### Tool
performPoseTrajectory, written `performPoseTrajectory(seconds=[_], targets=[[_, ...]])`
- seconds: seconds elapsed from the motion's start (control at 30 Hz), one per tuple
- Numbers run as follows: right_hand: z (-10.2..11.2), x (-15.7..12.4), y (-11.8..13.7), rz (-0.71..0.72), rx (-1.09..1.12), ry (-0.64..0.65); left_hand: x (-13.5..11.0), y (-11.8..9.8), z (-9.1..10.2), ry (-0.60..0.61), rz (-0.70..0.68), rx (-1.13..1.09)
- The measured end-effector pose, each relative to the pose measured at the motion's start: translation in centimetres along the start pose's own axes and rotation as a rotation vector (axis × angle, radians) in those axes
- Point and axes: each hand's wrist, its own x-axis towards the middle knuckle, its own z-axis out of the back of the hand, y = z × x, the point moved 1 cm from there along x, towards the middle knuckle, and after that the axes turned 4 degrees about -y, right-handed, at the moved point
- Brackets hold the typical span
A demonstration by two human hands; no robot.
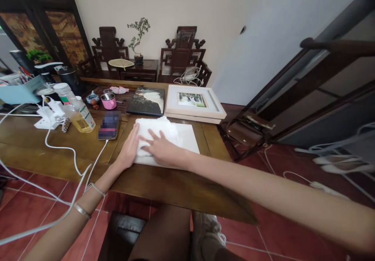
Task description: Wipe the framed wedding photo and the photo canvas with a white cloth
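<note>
A folded white cloth [158, 130] lies on a flat white board [189, 138] at the near edge of the low wooden table [88, 148]. My right hand [159, 148] rests flat on the cloth with its fingers spread, open. My left hand [129, 148] lies along the cloth's left edge, fingers straight and together, open, with two thin bracelets on that wrist. Neither hand holds anything.
Behind the cloth sit a white picture frame [195, 105] and a dark photo print [146, 101]. To the left are a phone [109, 125] on a charging cable, a clear bottle [76, 110], a pink cup [108, 101] and a power strip [48, 114]. A brown bag [243, 130] lies on the floor at right.
</note>
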Motion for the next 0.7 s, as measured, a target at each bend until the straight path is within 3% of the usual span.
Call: performPoseTrajectory(seconds=[0.17,0.3,0.37,0.5,0.6,0.7], targets=[[1.8,-4.4,4.2,0.075,0.109,0.130,0.0,0.1,-0.1,0.009,-0.016,0.063],[3.6,-5.4,3.8,-0.039,0.179,0.260,0.0,0.3,-0.5,0.101,-0.049,0.194],[4.0,-4.6,2.3,-0.112,0.170,0.280,0.0,0.5,-0.7,0.128,-0.059,0.249],[3.7,-1.7,-1.9,-0.264,0.104,0.192,-0.1,1.0,-0.9,0.145,-0.103,0.319],[3.3,0.9,-4.4,-0.235,0.120,0.163,0.0,1.1,-1.0,0.153,-0.126,0.349],[3.5,3.6,-5.3,-0.176,0.147,0.122,0.1,1.1,-0.9,0.151,-0.143,0.365]])
